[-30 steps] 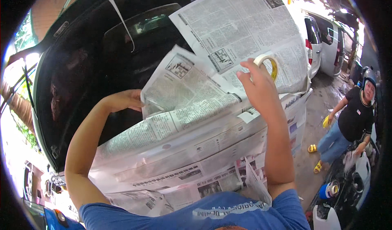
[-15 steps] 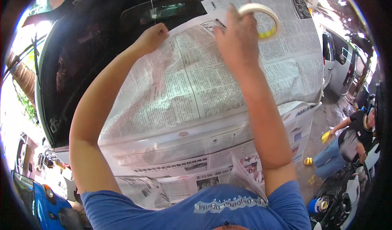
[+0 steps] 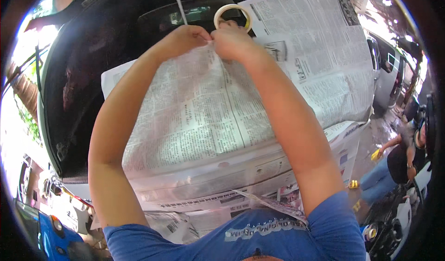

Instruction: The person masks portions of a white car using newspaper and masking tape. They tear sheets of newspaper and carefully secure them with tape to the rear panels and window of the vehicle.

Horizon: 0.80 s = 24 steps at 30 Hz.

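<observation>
Both my hands meet at the top edge of a large newspaper sheet (image 3: 194,103) draped over the dark back of a vehicle (image 3: 74,66). My left hand (image 3: 187,38) is closed, fingertips pinching the paper's edge. Beside it, my right hand (image 3: 232,42) is closed around a roll of masking tape (image 3: 247,16), its ring standing up above the fingers, and its knuckles are next to the pinched edge. Another newspaper sheet (image 3: 315,34) covers the upper right. A narrow white strip (image 3: 178,3) hangs above my left hand. More layered newspaper (image 3: 222,187) covers the lower part.
At right, a person (image 3: 401,163) in a dark top and jeans crouches by dark and white parts (image 3: 398,224) and a can (image 3: 371,233). A light-coloured vehicle (image 3: 384,80) stands behind. A blue vehicle (image 3: 55,238) is at lower left, foliage (image 3: 32,126) at far left.
The newspaper sheet was lifted and spread upward over more of the dark surface. My left hand rose to its top edge; my right hand swung up, then left, with the tape, to beside my left.
</observation>
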Each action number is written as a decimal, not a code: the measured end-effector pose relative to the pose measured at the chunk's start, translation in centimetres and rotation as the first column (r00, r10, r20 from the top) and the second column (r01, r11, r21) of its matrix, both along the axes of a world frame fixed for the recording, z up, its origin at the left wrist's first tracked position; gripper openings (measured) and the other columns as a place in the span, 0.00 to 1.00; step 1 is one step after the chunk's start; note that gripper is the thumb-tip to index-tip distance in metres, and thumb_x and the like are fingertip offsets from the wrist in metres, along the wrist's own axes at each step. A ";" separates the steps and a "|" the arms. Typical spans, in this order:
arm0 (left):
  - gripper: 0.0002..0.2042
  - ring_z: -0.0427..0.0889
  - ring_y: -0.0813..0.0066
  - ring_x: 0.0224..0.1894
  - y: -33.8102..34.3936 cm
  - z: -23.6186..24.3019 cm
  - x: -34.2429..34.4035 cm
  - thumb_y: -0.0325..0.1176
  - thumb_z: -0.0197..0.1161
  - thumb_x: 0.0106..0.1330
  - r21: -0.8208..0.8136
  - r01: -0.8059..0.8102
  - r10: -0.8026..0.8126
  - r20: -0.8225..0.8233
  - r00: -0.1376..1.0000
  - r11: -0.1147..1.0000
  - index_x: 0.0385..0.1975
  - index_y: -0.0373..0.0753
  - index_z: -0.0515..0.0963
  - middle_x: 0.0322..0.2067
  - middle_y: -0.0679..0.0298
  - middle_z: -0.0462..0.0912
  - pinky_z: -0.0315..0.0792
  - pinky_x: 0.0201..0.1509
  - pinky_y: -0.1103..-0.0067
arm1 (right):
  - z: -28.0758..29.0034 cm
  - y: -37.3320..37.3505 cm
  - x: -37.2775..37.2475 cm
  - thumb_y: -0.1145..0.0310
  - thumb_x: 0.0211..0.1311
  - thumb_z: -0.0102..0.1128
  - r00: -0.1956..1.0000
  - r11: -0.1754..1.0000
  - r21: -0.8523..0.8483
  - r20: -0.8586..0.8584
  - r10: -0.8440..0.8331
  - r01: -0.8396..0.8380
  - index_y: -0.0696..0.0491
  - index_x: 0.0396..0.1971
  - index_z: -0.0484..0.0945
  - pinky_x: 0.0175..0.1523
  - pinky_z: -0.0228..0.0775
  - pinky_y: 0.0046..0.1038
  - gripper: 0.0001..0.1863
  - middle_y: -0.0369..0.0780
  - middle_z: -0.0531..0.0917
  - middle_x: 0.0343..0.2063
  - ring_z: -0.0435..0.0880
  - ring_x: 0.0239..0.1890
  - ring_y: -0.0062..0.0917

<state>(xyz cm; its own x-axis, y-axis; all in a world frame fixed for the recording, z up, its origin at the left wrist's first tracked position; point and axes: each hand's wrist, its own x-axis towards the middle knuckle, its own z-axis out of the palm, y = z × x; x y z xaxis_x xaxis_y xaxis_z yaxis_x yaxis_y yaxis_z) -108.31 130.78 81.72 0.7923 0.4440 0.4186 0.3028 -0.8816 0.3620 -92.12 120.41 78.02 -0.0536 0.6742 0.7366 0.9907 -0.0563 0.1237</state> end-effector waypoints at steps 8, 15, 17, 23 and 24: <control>0.15 0.83 0.71 0.48 17.0 6.5 -6.5 0.38 0.56 0.76 -0.255 -0.244 0.337 0.438 0.834 0.936 0.57 0.40 0.78 0.44 0.66 0.84 0.76 0.54 0.74 | 0.1 0.5 -2.3 0.71 0.66 0.55 0.973 0.978 -0.053 -0.129 0.194 -0.202 0.55 0.46 0.87 0.64 0.69 0.51 0.14 0.49 0.82 0.53 0.78 0.59 0.47; 0.20 0.82 0.64 0.55 14.2 -0.1 3.5 0.40 0.52 0.78 -0.612 0.213 0.175 0.511 0.842 0.762 0.63 0.37 0.71 0.52 0.58 0.84 0.76 0.62 0.65 | -2.0 1.3 1.1 0.62 0.72 0.57 0.999 0.991 -0.129 -0.026 0.032 -0.035 0.54 0.47 0.85 0.62 0.73 0.48 0.14 0.48 0.81 0.52 0.79 0.59 0.45; 0.17 0.84 0.65 0.53 14.0 1.0 1.0 0.39 0.53 0.78 -0.571 0.260 0.139 0.561 0.816 0.778 0.59 0.36 0.73 0.51 0.58 0.85 0.76 0.62 0.67 | -0.4 0.8 -0.9 0.62 0.72 0.57 0.998 0.991 -0.119 -0.048 0.050 -0.055 0.54 0.47 0.86 0.62 0.74 0.47 0.14 0.49 0.81 0.52 0.80 0.59 0.45; 0.10 0.85 0.74 0.47 10.1 3.8 -1.0 0.38 0.59 0.76 -0.453 0.220 0.081 0.557 0.827 0.864 0.47 0.40 0.78 0.47 0.63 0.86 0.78 0.60 0.73 | 1.3 0.9 -1.2 0.64 0.68 0.59 0.990 0.998 -0.008 -0.128 0.066 -0.067 0.55 0.45 0.86 0.59 0.77 0.47 0.14 0.49 0.84 0.51 0.83 0.55 0.46; 0.10 0.85 0.75 0.46 8.8 4.2 -1.0 0.38 0.60 0.76 -0.439 0.230 0.038 0.521 0.852 0.868 0.47 0.40 0.78 0.47 0.64 0.86 0.79 0.58 0.74 | 1.5 0.9 -0.7 0.60 0.70 0.60 0.989 0.999 -0.014 -0.143 0.038 -0.041 0.53 0.46 0.86 0.60 0.76 0.46 0.14 0.48 0.83 0.51 0.83 0.55 0.45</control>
<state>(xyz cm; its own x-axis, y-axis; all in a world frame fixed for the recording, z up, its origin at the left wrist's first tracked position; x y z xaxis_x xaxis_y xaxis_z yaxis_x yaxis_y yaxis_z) -109.30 139.60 85.91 0.5812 0.6223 0.5243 -0.1148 -0.5752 0.8099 -92.82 121.28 79.48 0.0243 0.6858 0.7274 0.9997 -0.0159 -0.0183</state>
